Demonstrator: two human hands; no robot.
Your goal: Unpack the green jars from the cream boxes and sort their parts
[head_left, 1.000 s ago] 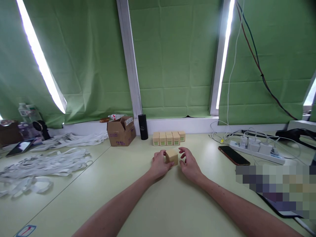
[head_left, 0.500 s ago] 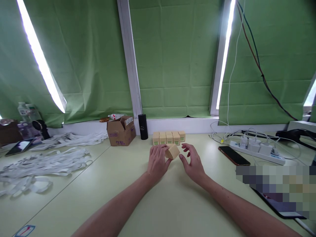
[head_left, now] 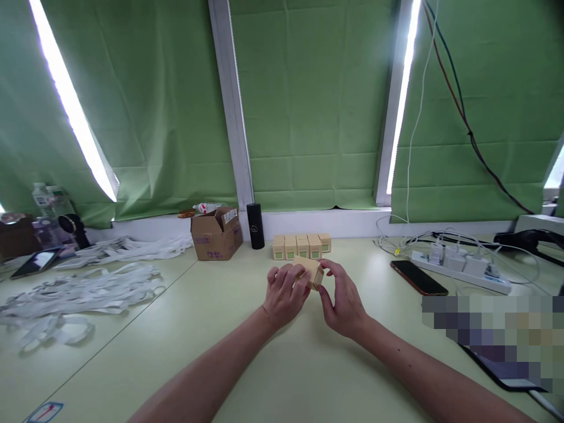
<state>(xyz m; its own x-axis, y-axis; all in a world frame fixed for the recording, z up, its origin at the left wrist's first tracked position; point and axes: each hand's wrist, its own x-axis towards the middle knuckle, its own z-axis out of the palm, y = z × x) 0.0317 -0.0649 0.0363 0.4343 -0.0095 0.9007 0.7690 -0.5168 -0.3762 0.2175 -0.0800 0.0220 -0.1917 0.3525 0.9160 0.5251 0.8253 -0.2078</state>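
A small tan cardboard box [head_left: 314,268] is held tilted between my two hands, above the table. My left hand [head_left: 284,295] wraps its fingers round the left part of the box. On its right side, my right hand [head_left: 346,299] grips the box's edge with thumb and fingers. Just behind, several similar small boxes [head_left: 289,246] with green-edged labels stand in a row, and one more [head_left: 325,241] stands set back at the row's right end.
Behind on the left are an open brown carton [head_left: 215,236] and a black cylinder [head_left: 255,226]. White straps [head_left: 88,294] lie far left. At right are a phone [head_left: 418,278], a power strip [head_left: 462,271] with cables and a tablet, partly pixelated.
My right hand has moved left and closed on the box's right side. The held box has turned, and my left fingers have shifted over it.
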